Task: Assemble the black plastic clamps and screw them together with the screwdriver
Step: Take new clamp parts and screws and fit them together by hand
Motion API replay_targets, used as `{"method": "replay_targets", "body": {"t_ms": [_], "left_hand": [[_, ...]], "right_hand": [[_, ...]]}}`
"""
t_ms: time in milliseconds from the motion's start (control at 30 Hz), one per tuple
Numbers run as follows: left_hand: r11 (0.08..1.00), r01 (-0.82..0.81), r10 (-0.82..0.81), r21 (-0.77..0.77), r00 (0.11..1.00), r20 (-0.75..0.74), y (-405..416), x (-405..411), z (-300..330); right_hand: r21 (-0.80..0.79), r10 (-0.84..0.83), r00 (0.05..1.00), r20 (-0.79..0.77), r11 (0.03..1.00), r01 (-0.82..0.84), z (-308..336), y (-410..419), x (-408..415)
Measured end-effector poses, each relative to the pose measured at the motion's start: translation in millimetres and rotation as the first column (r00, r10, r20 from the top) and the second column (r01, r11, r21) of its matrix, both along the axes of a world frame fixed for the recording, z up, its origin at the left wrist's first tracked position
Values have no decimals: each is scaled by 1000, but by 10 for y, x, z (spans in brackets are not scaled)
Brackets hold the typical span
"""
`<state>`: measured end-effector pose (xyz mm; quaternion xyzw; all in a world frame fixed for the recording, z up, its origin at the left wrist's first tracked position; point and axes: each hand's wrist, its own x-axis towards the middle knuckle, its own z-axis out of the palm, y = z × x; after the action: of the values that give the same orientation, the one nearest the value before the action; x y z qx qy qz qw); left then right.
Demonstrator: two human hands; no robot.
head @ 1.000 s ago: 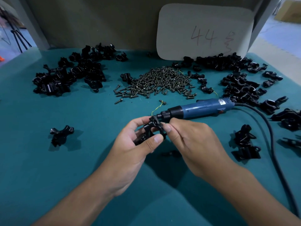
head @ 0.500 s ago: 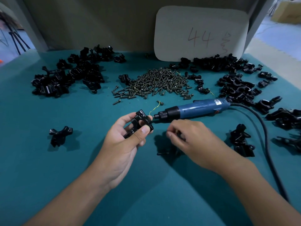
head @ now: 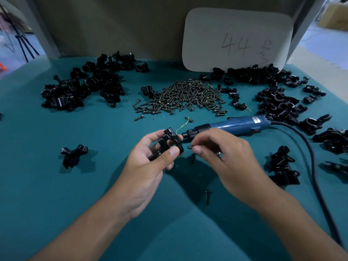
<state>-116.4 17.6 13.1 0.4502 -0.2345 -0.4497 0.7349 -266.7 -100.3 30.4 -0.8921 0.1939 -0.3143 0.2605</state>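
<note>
My left hand (head: 150, 166) grips a black clamp (head: 167, 142); my right hand (head: 224, 159) pinches a small screw (head: 190, 147) just beside it.

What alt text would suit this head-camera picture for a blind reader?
A left hand holds a black clamp while the right hand pinches a screw beside it. A blue screwdriver, a screw pile and clamp parts lie on the teal table.

One electric screwdriver (head: 239, 125) lies at 1 o'clock. One screw heap (head: 185, 97) sits at 12, uncountable. Two loose screws: (head: 207, 197), (head: 189, 119). One card (head: 237, 38). Clamp piles: left (head: 82, 87), right (head: 278, 95), uncountable.
</note>
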Motion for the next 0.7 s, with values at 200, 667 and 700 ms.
{"method": "replay_targets", "body": {"t_ms": [200, 667, 700], "left_hand": [[997, 70, -68, -25, 995, 69, 19, -16, -21], [997, 63, -79, 48, 830, 552, 78, -81, -75], [998, 52, -68, 45, 837, 543, 78, -75, -72]], "right_hand": [[-113, 64, 989, 136, 992, -49, 14, 50, 4], [-80, 32, 952, 305, 997, -8, 29, 119, -1], [-85, 23, 951, 309, 996, 4, 30, 111, -14]]}}
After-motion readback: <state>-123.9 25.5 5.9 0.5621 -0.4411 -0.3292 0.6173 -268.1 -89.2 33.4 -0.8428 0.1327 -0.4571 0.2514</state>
